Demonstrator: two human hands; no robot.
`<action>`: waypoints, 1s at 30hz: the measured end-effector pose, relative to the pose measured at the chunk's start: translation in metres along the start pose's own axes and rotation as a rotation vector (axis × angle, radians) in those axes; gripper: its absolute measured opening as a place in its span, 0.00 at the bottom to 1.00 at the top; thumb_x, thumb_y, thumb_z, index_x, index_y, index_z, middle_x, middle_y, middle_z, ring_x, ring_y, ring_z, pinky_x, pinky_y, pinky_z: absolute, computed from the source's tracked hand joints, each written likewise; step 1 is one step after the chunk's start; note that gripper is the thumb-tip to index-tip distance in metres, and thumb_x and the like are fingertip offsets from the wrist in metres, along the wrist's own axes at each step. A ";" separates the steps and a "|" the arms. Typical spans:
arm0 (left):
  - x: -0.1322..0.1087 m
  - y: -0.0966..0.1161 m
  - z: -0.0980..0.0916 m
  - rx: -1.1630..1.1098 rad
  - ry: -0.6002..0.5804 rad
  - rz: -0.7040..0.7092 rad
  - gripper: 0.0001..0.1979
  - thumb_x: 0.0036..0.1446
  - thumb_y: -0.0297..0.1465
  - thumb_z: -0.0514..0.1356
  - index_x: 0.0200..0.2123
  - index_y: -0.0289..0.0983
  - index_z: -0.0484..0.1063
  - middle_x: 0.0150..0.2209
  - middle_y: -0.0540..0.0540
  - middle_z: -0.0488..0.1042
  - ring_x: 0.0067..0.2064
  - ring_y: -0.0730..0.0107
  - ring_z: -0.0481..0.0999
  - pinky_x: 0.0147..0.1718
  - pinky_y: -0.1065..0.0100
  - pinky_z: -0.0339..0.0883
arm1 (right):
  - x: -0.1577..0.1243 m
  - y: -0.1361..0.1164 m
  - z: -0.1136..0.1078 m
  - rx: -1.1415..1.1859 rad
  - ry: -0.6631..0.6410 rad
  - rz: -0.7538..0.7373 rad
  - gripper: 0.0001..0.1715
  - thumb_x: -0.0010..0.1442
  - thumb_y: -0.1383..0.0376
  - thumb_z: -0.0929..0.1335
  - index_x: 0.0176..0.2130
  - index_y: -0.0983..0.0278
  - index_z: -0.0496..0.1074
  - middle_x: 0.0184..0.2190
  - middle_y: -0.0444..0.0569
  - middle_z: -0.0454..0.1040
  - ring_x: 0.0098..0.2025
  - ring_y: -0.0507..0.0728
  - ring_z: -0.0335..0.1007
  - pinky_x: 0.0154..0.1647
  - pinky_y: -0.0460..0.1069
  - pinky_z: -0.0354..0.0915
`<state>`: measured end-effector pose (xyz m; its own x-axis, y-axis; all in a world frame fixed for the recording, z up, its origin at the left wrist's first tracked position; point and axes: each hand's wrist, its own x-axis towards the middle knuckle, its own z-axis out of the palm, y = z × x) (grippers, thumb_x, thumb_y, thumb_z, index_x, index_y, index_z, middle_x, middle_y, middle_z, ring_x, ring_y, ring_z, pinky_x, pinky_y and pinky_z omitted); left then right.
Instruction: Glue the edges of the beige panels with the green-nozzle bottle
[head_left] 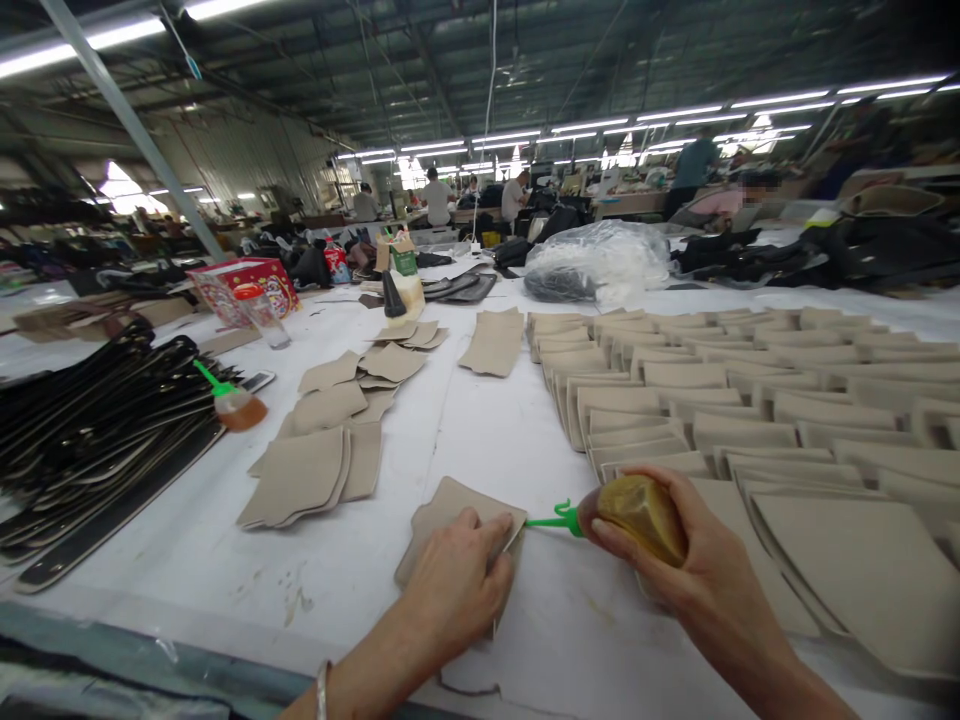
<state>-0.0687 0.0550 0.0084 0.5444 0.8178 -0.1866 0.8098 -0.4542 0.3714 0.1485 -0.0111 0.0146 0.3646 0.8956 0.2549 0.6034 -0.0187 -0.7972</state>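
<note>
My right hand point(701, 560) is wrapped round a squeeze bottle point(637, 515) of yellow-brown liquid, tilted on its side. Its thin green nozzle point(551, 521) points left, and the tip meets the right corner of a beige flat piece point(450, 505). My left hand point(461, 570) grips this piece near that edge, index finger stretched along the top and thumb at the near side. Part of the piece is hidden under the hand. To the left lies a loose pile of similar beige pieces point(300, 475).
Rows of overlapping beige pieces point(742, 420) cover the table's right side. A stack of black strips point(112, 440) lies at left, with another green-tipped bottle point(238, 408) beside it. Farther back are a clear bottle point(262, 315), a red bag point(240, 285) and a plastic-wrapped bundle point(600, 262). People work beyond.
</note>
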 end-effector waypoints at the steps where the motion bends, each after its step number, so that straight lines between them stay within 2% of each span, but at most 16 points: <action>1: 0.000 -0.001 0.000 -0.004 0.001 0.007 0.20 0.61 0.33 0.48 0.54 0.49 0.68 0.36 0.47 0.70 0.39 0.61 0.74 0.36 0.65 0.63 | -0.001 0.000 0.000 0.004 -0.020 0.005 0.29 0.53 0.45 0.70 0.47 0.58 0.64 0.38 0.45 0.72 0.37 0.59 0.71 0.39 0.51 0.65; 4: -0.001 -0.003 -0.001 -0.016 -0.003 0.024 0.21 0.60 0.33 0.48 0.55 0.49 0.67 0.36 0.47 0.70 0.38 0.62 0.74 0.36 0.66 0.63 | -0.004 0.001 -0.002 0.053 -0.170 0.042 0.29 0.54 0.46 0.70 0.48 0.59 0.62 0.37 0.44 0.73 0.37 0.59 0.71 0.38 0.50 0.65; 6: -0.002 -0.003 -0.003 -0.025 -0.007 0.026 0.21 0.61 0.33 0.47 0.55 0.48 0.67 0.36 0.47 0.70 0.39 0.62 0.74 0.36 0.66 0.63 | -0.005 0.000 -0.003 0.088 -0.217 0.072 0.30 0.54 0.46 0.70 0.48 0.59 0.62 0.36 0.44 0.73 0.36 0.59 0.71 0.38 0.50 0.66; 10: -0.003 -0.003 -0.003 -0.039 -0.006 0.016 0.21 0.61 0.33 0.47 0.56 0.48 0.67 0.37 0.47 0.70 0.39 0.63 0.74 0.36 0.67 0.63 | -0.006 -0.004 -0.003 0.066 -0.125 0.060 0.31 0.52 0.45 0.71 0.47 0.59 0.63 0.37 0.44 0.73 0.37 0.60 0.71 0.38 0.51 0.65; 16: -0.005 -0.005 -0.001 -0.069 0.006 0.012 0.22 0.60 0.32 0.49 0.57 0.46 0.66 0.37 0.47 0.70 0.40 0.63 0.74 0.37 0.66 0.62 | -0.018 -0.006 -0.002 0.230 -0.252 0.178 0.30 0.53 0.47 0.71 0.49 0.59 0.62 0.35 0.45 0.74 0.36 0.61 0.72 0.39 0.51 0.66; 21: -0.005 -0.005 -0.002 -0.063 0.005 0.017 0.22 0.60 0.33 0.48 0.57 0.45 0.66 0.37 0.46 0.70 0.39 0.62 0.74 0.37 0.66 0.62 | -0.020 -0.006 -0.003 0.149 -0.203 0.109 0.30 0.52 0.48 0.72 0.47 0.59 0.63 0.35 0.44 0.73 0.36 0.59 0.71 0.38 0.49 0.65; 25: -0.005 -0.006 -0.002 -0.061 0.004 0.028 0.22 0.60 0.34 0.49 0.58 0.45 0.65 0.38 0.46 0.70 0.40 0.62 0.73 0.37 0.66 0.62 | -0.027 -0.013 -0.003 0.247 -0.279 0.177 0.29 0.53 0.49 0.70 0.48 0.58 0.61 0.32 0.41 0.72 0.33 0.57 0.70 0.37 0.48 0.63; 30: -0.006 -0.006 -0.002 -0.033 0.001 0.029 0.22 0.61 0.34 0.48 0.57 0.44 0.65 0.38 0.46 0.69 0.39 0.62 0.73 0.36 0.65 0.62 | -0.032 -0.014 -0.001 0.213 -0.222 0.168 0.29 0.52 0.50 0.71 0.48 0.59 0.62 0.35 0.42 0.73 0.36 0.58 0.71 0.39 0.49 0.62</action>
<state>-0.0775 0.0533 0.0089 0.5670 0.8049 -0.1747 0.7862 -0.4656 0.4063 0.1294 -0.0401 0.0185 0.2688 0.9632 0.0038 0.3784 -0.1020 -0.9200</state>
